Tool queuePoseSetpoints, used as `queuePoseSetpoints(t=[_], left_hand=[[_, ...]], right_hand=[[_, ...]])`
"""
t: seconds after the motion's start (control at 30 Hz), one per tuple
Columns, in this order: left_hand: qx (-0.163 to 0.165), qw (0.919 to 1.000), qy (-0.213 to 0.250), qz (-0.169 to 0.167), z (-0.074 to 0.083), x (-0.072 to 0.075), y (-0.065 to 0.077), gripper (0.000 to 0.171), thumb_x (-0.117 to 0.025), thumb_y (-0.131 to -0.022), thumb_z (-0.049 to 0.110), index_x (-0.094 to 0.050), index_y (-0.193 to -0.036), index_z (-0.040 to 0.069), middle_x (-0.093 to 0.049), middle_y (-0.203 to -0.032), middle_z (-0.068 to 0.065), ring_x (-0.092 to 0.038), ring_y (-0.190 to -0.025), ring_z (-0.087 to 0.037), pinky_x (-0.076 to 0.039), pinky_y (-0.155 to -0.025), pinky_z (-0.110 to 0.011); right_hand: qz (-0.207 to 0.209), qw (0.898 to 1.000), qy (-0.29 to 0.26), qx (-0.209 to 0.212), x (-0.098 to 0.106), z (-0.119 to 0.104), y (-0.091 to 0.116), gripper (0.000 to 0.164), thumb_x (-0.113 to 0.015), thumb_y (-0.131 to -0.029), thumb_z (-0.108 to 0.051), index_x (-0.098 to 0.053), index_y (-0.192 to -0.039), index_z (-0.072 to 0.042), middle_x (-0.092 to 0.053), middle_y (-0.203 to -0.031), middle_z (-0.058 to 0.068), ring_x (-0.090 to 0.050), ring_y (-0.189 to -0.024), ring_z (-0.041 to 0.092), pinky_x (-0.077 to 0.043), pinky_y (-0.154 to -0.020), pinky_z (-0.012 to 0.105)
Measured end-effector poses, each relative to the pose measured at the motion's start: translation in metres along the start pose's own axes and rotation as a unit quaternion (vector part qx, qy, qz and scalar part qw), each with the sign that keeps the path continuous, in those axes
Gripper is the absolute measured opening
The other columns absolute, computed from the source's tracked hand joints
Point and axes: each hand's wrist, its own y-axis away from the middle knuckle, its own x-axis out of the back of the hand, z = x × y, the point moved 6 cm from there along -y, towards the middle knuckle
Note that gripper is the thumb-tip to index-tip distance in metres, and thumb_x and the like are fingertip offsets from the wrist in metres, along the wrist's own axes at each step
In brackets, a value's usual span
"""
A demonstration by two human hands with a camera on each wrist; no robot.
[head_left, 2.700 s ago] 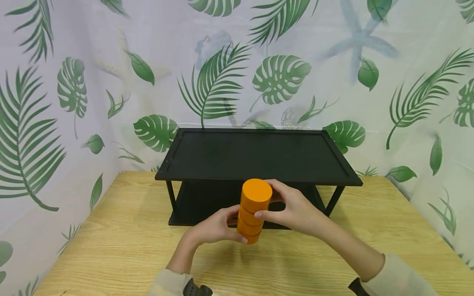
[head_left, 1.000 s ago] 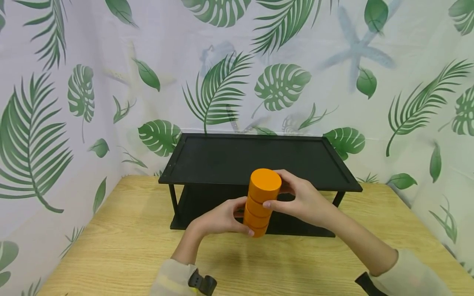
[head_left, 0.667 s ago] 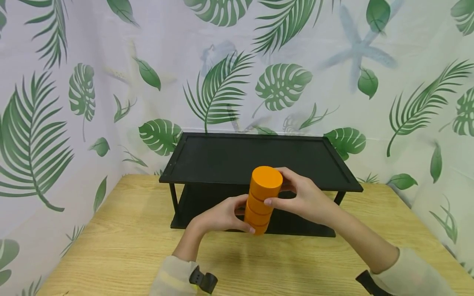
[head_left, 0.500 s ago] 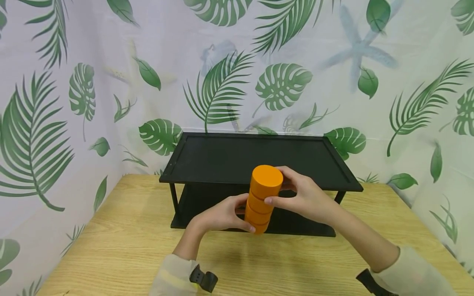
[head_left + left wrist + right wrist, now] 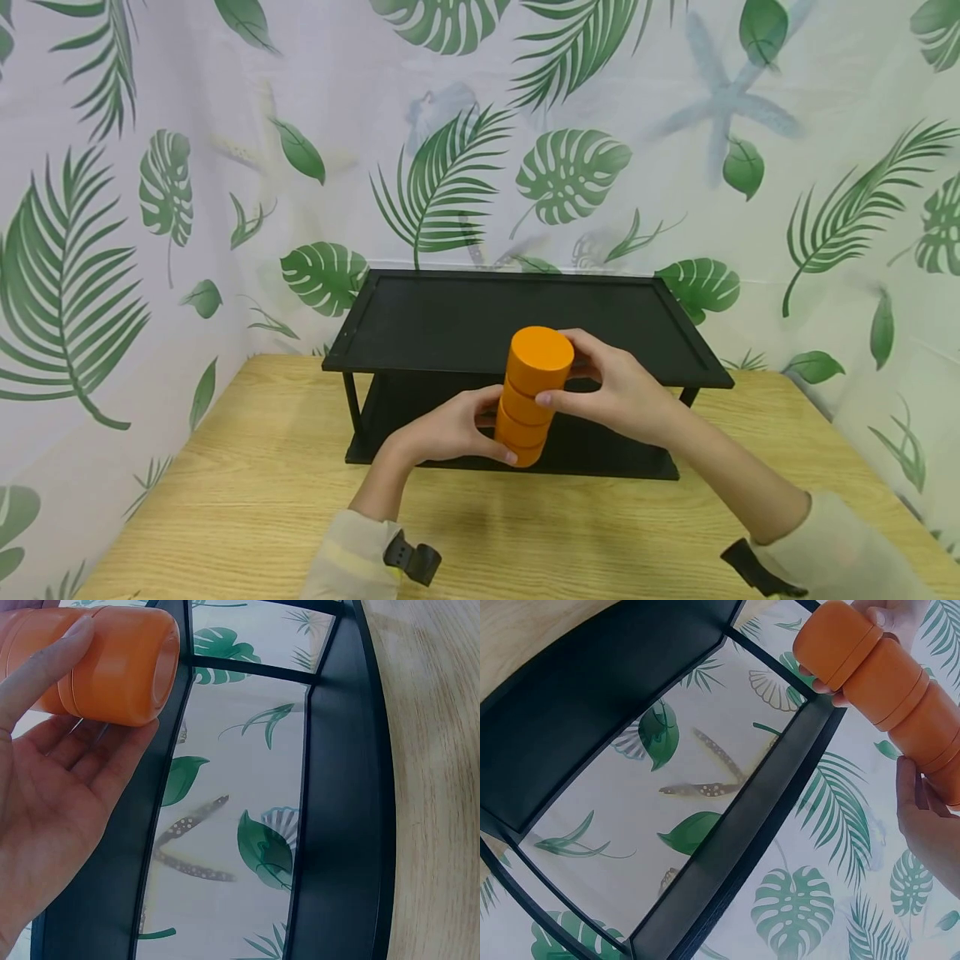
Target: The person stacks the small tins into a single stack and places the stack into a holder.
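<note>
Several short, smooth orange cylinders form one tilted stack point(image 5: 539, 362), held in the air in front of a black two-tier shelf. My left hand point(image 5: 450, 429) grips the lower part between thumb and fingers. Higher up, my right hand point(image 5: 626, 392) holds the stack from the right, its thumb across the front just below the top piece. In the left wrist view the end of the orange stack point(image 5: 124, 667) shows a round recess. Narrow grooves separate the pieces of the stack point(image 5: 885, 682) in the right wrist view, where fingers of my right hand point(image 5: 937, 825) lie along its side.
The black shelf point(image 5: 510, 321) stands behind the hands on a wood-grain table point(image 5: 247, 500); its raised-edge top overlaps the stack in the head view. A lower black board point(image 5: 615, 454) joins it by corner posts. Leaf-printed cloth point(image 5: 225, 108) hangs behind and beside the table.
The orange stack has risen slightly with both hands, and sits a little farther right than in the oldest frame. Both grips look the same; the head view has shifted slightly.
</note>
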Motion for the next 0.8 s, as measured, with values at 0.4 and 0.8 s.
queuePoseSetpoints(t=[0.4, 0.8], left_hand=[[-0.002, 1.0000, -0.001, -0.001, 0.0034, 0.0032, -0.0022, 0.062, -0.073, -0.077, 0.002, -0.045, -0.131, 0.008, -0.052, -0.121, -0.003, -0.051, -0.111, -0.013, -0.037, -0.097, -0.028], [-0.001, 0.9999, -0.009, 0.004, 0.0076, 0.0074, -0.0022, 0.063, -0.074, -0.076, 0.003, -0.045, -0.131, 0.008, -0.052, -0.121, -0.003, -0.051, -0.110, -0.013, -0.038, -0.097, -0.029]], right_hand=[[0.000, 1.000, 0.009, 0.002, 0.0039, -0.0035, -0.0037, 0.059, -0.073, -0.080, -0.020, -0.045, -0.127, -0.002, -0.054, -0.118, 0.009, -0.056, -0.101, 0.025, -0.046, -0.087, 0.044], [-0.006, 1.000, 0.012, 0.004, 0.0072, -0.0066, -0.0075, 0.058, -0.072, -0.080, -0.020, -0.044, -0.128, -0.003, -0.054, -0.118, 0.008, -0.056, -0.102, 0.023, -0.046, -0.087, 0.042]])
